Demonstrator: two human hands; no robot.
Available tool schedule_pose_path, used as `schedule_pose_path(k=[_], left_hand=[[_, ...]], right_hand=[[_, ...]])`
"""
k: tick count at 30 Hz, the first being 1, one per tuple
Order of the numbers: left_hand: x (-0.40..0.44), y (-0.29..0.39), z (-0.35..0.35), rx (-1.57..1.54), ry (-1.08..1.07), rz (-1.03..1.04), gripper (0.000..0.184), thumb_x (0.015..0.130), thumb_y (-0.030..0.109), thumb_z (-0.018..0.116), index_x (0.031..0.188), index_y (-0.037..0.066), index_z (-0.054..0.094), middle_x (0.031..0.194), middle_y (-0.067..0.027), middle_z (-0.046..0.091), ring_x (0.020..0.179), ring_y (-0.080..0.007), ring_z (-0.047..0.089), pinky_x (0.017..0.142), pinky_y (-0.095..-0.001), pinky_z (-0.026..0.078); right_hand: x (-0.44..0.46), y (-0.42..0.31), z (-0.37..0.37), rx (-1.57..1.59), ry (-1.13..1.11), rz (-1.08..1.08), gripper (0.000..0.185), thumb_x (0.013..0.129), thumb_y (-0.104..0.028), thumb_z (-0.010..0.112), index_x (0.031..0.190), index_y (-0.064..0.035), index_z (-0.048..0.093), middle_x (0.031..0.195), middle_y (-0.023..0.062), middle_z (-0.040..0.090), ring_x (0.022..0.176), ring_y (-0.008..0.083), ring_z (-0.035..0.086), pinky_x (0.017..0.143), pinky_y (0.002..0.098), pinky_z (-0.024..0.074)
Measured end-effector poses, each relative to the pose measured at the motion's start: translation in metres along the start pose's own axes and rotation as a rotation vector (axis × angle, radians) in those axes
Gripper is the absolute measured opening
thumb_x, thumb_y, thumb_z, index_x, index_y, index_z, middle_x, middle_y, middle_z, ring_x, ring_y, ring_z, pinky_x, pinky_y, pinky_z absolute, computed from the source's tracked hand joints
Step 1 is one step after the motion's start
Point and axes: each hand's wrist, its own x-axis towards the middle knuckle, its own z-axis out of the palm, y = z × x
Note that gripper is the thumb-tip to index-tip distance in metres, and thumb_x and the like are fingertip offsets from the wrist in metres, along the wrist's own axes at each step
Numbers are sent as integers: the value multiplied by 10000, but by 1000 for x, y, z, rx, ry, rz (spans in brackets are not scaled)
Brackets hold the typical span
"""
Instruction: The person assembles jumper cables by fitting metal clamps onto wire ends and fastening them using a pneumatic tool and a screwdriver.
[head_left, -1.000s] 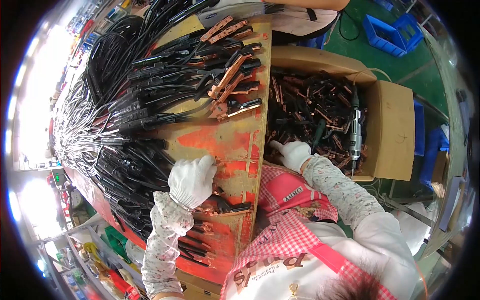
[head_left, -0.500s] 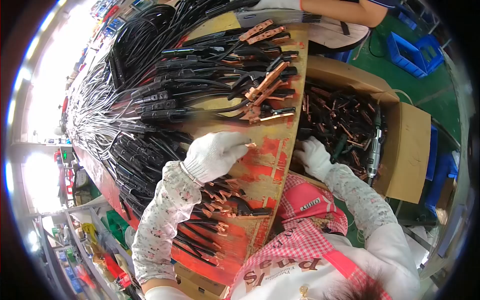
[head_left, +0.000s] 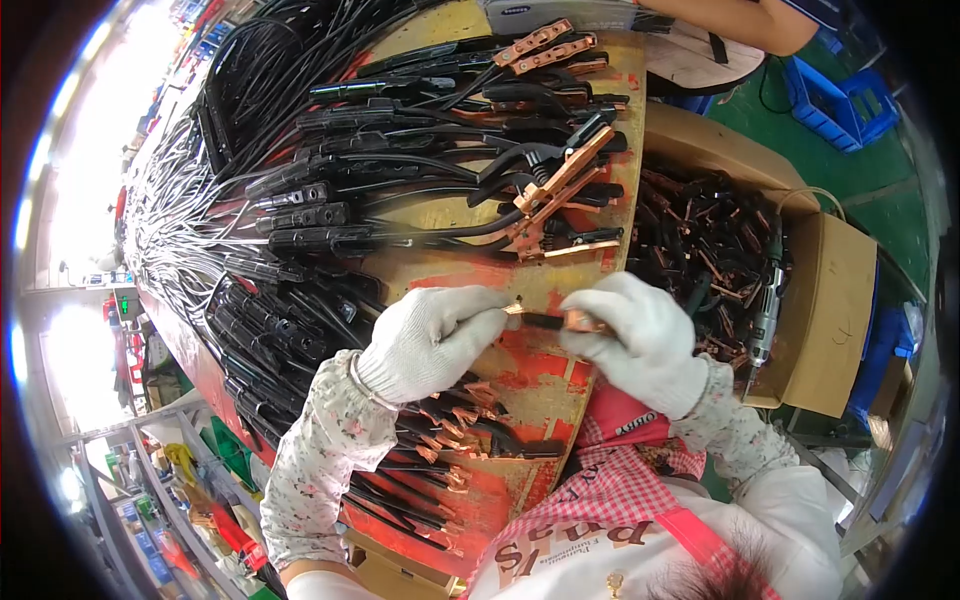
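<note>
While the left hand (head_left: 428,342) pinches a copper tip (head_left: 513,309), the right hand (head_left: 640,342) grips a black-and-copper part (head_left: 584,321)

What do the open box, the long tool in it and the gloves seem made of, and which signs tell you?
The box seems matt cardboard: brown, with folding flaps. The tool's barrel is probably smooth metal: silvery, shiny. The gloves seem matt knitted fabric, perhaps cotton: white, finely textured.

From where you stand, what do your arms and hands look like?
My left hand and right hand wear white knitted gloves. Pale sleeve covers printed with small flowers run along both forearms, with plain white cloth above the right one.
</note>
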Motion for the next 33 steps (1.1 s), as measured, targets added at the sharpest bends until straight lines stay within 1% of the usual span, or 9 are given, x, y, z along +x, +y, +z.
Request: schedule_pose_path(k=[4, 6, 8, 17, 19, 20, 23, 25, 33], left_hand=[[-3, -1, 2, 36, 67, 44, 243, 957, 266, 618, 1097, 93, 716, 825, -140, 699, 758, -292, 708, 679, -350, 538], [-3, -2, 2, 41, 62, 87, 196, 946, 139, 624, 1066, 3, 698, 814, -129, 693, 706, -200, 686, 659, -305, 524], [-3, -3, 2, 28, 70, 101, 195, 945, 146, 630, 1067, 11, 700, 789, -132, 684, 690, -193, 684, 642, -307, 520], [-4, -5, 5, 128, 27, 154, 192, 939, 210, 651, 1066, 84, 718, 723, -111, 661, 639, -223, 671, 604, -326, 510], [-3, -10, 6, 144, -37, 150, 243, 950, 312, 610, 1070, 136, 725, 829, -143, 702, 775, -335, 692, 684, -399, 547], [-2, -10, 5, 141, -37, 148, 243, 950, 312, 610, 1070, 136, 725, 829, -143, 702, 775, -335, 692, 684, -399, 547], [2, -5, -2, 177, -201, 92, 253, 949, 322, 594, 1037, 126, 727, 799, -147, 691, 753, -325, 690, 690, -401, 539], [4, -3, -4, 39, -302, -70, 263, 947, 326, 579, 1007, 118, 728, 767, -143, 679, 725, -306, 685, 697, -390, 532], [1, 1, -10, 40, -268, -167, 289, 956, 348, 565, 1019, 115, 724, 810, -142, 688, 768, -301, 690, 730, -382, 534]], right_hand=[[17, -7, 24, -30, -10, -91, 320, 729, -288, 810, 976, -135, 673, 834, 45, 611, 739, 278, 643, 612, 399, 502], [21, -9, 26, -55, 59, -172, 339, 722, -290, 812, 991, -136, 675, 855, 45, 627, 746, 279, 641, 639, 394, 502], [21, -12, 29, -70, 79, -169, 351, 713, -281, 818, 996, -133, 675, 865, 44, 633, 753, 279, 641, 652, 393, 502], [17, -7, 28, -82, 42, -198, 417, 655, -227, 842, 1014, -108, 667, 876, 40, 636, 781, 266, 635, 661, 391, 487], [20, -1, 25, -114, -2, -253, 413, 657, -228, 833, 1014, -106, 665, 872, 38, 633, 781, 257, 633, 654, 385, 479], [20, 1, 24, -145, -25, -326, 407, 653, -216, 817, 1015, -109, 666, 870, 32, 630, 777, 247, 629, 645, 379, 469], [26, 6, 23, -183, -83, -437, 404, 642, -200, 787, 1017, -112, 666, 876, 23, 630, 770, 229, 623, 632, 367, 455], [27, 7, 25, -186, -120, -478, 408, 635, -197, 774, 1019, -112, 667, 884, 18, 633, 767, 221, 620, 629, 362, 450], [36, 12, 34, -46, -106, -450, 372, 701, -252, 773, 1026, -111, 657, 914, 39, 647, 805, 256, 629, 638, 380, 471]])
